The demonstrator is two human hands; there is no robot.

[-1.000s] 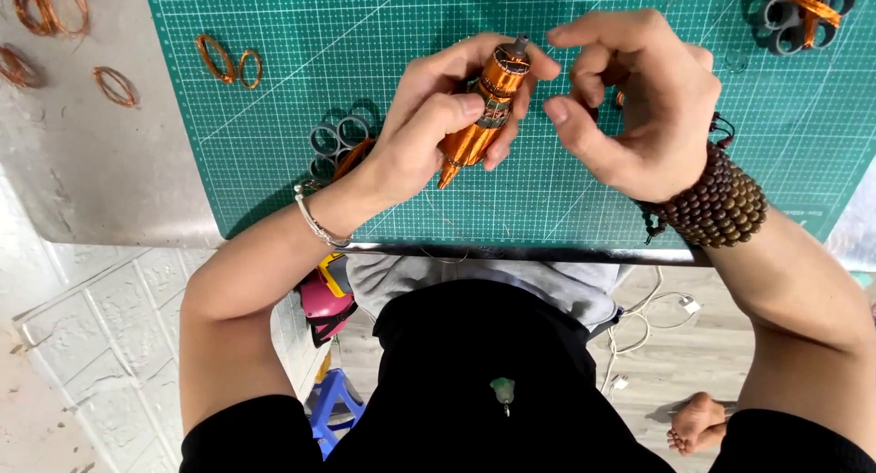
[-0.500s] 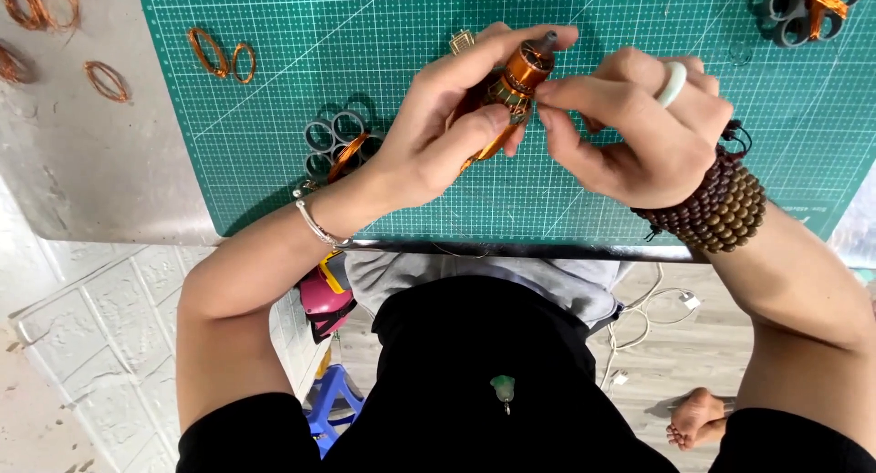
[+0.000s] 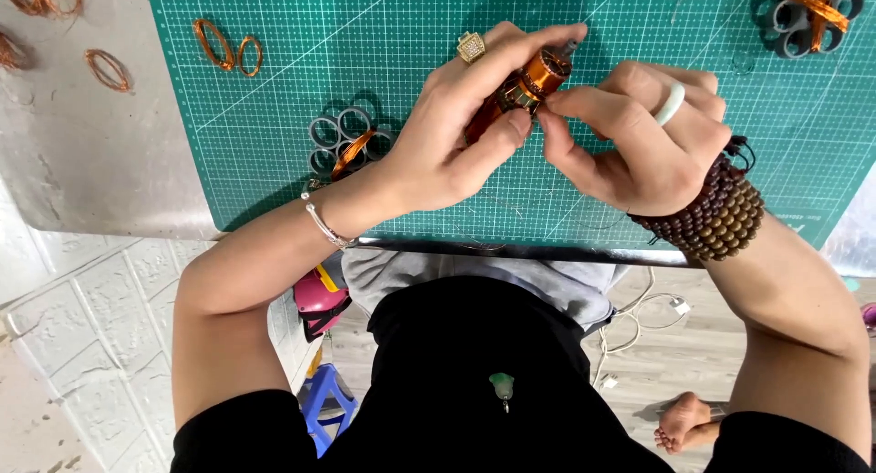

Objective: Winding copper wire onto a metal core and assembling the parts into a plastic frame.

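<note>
Holding the copper-wound motor part point(image 3: 522, 88) above the green cutting mat point(image 3: 274, 145), the left hand point(image 3: 456, 135) wraps its body firmly, while the right hand point(image 3: 639, 135) pinches something too small to tell at its far end. It looks small, stiff and light; the fine wire seems fragile, so the body is the safer place to hold.
</note>
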